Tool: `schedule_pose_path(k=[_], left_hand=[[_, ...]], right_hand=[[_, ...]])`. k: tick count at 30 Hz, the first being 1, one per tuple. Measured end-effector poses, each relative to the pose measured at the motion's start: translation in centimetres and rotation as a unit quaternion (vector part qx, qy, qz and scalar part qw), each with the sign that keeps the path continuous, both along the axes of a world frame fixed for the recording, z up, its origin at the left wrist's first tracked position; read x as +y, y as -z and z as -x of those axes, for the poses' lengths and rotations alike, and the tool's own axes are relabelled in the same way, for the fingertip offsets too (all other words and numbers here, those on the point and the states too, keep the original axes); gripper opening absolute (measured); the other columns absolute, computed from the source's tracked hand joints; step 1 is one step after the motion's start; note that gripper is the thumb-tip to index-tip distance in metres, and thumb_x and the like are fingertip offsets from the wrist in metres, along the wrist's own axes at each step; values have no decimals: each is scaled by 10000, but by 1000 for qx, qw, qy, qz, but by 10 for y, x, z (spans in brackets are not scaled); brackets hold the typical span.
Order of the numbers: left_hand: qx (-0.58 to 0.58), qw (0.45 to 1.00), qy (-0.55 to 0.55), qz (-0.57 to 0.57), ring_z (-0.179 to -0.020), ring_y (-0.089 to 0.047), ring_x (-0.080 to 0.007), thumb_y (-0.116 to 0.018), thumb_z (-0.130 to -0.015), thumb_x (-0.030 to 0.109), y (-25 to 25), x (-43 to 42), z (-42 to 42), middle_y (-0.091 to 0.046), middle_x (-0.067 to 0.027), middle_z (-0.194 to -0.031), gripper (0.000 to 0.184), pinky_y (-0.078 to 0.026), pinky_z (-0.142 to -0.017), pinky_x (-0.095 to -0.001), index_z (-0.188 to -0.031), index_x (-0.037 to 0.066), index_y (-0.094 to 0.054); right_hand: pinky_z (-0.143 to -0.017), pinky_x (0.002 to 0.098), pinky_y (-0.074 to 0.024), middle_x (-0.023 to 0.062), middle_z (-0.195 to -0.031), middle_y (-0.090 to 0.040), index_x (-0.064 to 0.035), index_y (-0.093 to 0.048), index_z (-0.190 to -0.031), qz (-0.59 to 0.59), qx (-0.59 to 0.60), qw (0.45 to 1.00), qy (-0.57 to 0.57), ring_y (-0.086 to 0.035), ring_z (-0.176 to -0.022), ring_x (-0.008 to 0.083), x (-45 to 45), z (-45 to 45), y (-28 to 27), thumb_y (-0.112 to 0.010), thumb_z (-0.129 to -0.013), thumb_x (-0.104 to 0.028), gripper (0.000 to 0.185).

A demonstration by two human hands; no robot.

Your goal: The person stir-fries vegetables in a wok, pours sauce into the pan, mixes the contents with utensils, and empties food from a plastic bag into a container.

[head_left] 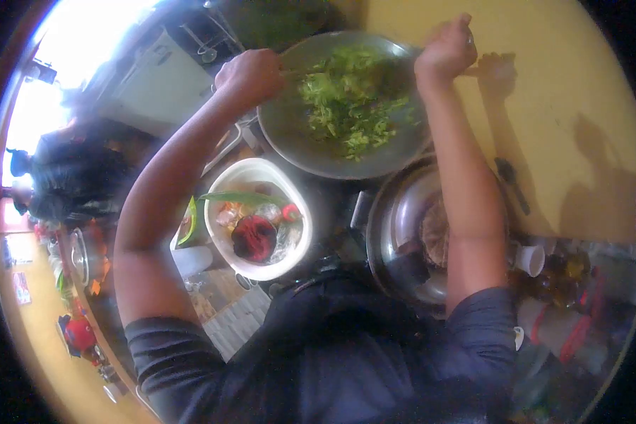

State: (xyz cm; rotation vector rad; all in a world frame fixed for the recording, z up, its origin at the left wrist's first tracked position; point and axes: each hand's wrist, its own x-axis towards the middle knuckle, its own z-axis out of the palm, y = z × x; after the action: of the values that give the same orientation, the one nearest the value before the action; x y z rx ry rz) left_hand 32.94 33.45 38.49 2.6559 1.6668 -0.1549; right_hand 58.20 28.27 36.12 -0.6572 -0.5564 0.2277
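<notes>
A wide grey wok (279, 134) holds chopped green leafy vegetables (360, 106), heaped toward its middle and far side. My left hand (253, 74) is closed at the wok's left edge, knuckles up. At the upper right edge my right hand (446, 55) is also closed, one finger sticking up; the handle parts inside both hands are hidden. Below the wok, toward my body, a white tub (222, 180) contains a green leaf, something dark red, a small red piece and clear plastic.
A large round metal pan or lid (396, 233) lies under my right forearm. A dark spoon-like utensil (512, 185) is against the yellow surface at right. A white cup (530, 260) and bottles stand lower right. A person in dark clothes (78, 173) is at left.
</notes>
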Motion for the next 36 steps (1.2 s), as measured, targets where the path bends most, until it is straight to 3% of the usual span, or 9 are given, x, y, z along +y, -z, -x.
schedule_pose_path(k=[7, 12, 14, 15, 16, 18, 26, 30, 36], left_hand=[[78, 996, -9, -50, -892, -636, -304, -504, -785, 198, 14, -16, 31, -654, -135, -933, 227, -513, -746, -423, -908, 117, -677], [21, 989, -44, 141, -763, -637, -316, -516, -787, 211, 82, 0, 58, -651, -145, -856, 211, -518, -681, -413, -859, 75, -660], [-39, 986, 24, 159, -752, -625, -321, -536, -772, 211, 131, 10, 48, -644, -152, -836, 205, -510, -667, -420, -856, 64, -651], [-127, 978, 61, 155, -755, -624, -324, -546, -763, 207, 158, 16, 37, -641, -154, -828, 199, -508, -660, -424, -851, 66, -654], [-214, 960, 99, 151, -758, -624, -327, -557, -754, 203, 179, 21, 24, -639, -156, -821, 193, -506, -654, -428, -847, 67, -657], [-173, 972, 114, 107, -765, -627, -322, -563, -755, 216, 194, 27, -16, -642, -151, -826, 196, -509, -654, -419, -840, 70, -663], [57, 991, 42, 115, -831, -645, -267, -582, -749, 282, 41, -11, -23, -662, -115, -876, 237, -522, -696, -371, -865, 103, -684], [4, 1000, 11, 12, -816, -656, -274, -589, -738, 251, -10, -28, -11, -668, -107, -882, 204, -530, -667, -373, -867, 129, -688], [71, 998, -1, -2, -820, -655, -269, -576, -752, 236, 6, -17, 36, -666, -111, -886, 209, -528, -677, -383, -888, 112, -676]], right_hand=[[-412, 249, -261, -33, -503, -360, -108, -395, -582, 101, -140, 980, 93, -328, -441, 86, 18, -7, 17, -512, -902, -295, 389], [-416, 255, -274, -36, -517, -380, -91, -425, -621, 126, -319, 928, 145, -345, -445, 97, 54, -92, 86, -477, -916, -282, 355], [-718, 459, -447, 150, -816, -630, -13, -601, -936, 432, -452, 677, 388, -603, -779, 309, 83, -115, 122, -513, -834, -192, 224], [-718, 459, -447, 150, -816, -630, -13, -601, -936, 426, -452, 677, 394, -603, -779, 309, 82, -113, 118, -513, -834, -192, 224], [-567, 367, -349, 58, -665, -478, -76, -493, -772, 308, -251, 888, 231, -463, -616, 207, 75, -107, 113, -460, -889, -253, 214], [-417, 275, -251, -35, -514, -326, -140, -384, -608, 146, -28, 988, 37, -323, -453, 104, 75, -102, 113, -407, -944, -313, 379], [-405, 288, -212, -18, -479, -299, -139, -361, -561, 96, -84, 992, 10, -281, -426, 104, 28, -54, 42, -452, -927, -353, 433], [-408, 284, -208, -7, -477, -327, -117, -366, -558, 31, -55, 994, -91, -286, -429, 108, -12, -12, -28, -492, -912, -336, 435], [-412, 257, -205, -22, -488, -312, -112, -377, -558, 65, -124, 982, -125, -292, -437, 90, -32, -8, -34, -546, -892, -318, 427]])
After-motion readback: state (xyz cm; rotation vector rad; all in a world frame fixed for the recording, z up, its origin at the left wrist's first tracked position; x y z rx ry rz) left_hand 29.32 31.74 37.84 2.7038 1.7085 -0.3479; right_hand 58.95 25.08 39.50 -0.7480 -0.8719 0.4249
